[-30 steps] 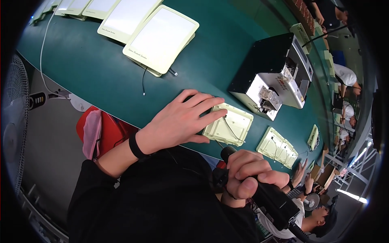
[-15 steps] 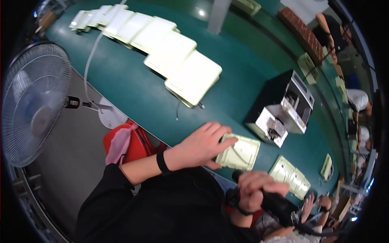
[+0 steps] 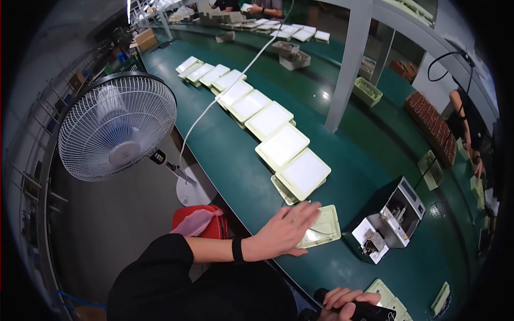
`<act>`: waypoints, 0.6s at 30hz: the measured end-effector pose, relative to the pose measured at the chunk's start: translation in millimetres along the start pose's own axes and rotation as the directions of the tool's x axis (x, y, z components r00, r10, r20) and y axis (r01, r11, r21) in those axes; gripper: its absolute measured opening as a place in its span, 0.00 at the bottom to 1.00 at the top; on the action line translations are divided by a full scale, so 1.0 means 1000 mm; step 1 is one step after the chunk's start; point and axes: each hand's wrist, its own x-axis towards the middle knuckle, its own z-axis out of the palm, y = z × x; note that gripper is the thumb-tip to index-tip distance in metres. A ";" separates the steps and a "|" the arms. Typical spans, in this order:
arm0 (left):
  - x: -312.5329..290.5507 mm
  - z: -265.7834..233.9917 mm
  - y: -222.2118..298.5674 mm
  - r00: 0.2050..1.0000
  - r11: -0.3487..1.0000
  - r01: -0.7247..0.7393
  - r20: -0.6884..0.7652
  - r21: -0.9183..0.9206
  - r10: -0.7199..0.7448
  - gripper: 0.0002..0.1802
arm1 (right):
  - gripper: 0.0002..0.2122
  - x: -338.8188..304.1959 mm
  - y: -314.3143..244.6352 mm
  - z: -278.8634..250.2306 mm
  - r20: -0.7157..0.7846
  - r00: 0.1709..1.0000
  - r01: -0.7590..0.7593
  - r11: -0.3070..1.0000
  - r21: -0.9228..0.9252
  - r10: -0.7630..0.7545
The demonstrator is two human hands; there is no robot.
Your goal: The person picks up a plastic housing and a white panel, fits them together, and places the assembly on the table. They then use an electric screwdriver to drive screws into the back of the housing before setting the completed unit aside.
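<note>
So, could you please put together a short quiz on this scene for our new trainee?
1. Which hand holds the black tool?

2. Which is closest to the left hand?
A) the fan
B) the pale shell
C) the boxy machine

3. Fill in the colour: the pink cloth lies on a ____ seat.

Key: 1. The right hand. 2. B. 3. Red.

Pedestal fan, pink cloth, grey post
</note>
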 end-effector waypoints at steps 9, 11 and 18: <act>0.029 0.017 -0.017 0.954 0.944 -0.301 0.039 0.139 0.298 0.42 | 0.15 -0.006 -0.004 -0.009 0.006 1.000 -0.024 1.000 0.013 0.024; 0.033 0.013 -0.013 0.981 0.956 -0.185 0.092 0.229 0.168 0.40 | 0.15 -0.005 -0.005 -0.010 0.002 0.999 -0.035 0.999 0.018 0.035; 0.040 0.010 -0.016 0.996 0.969 -0.086 0.059 0.233 0.074 0.37 | 0.15 -0.003 -0.005 -0.010 0.009 0.998 -0.067 0.998 0.015 0.067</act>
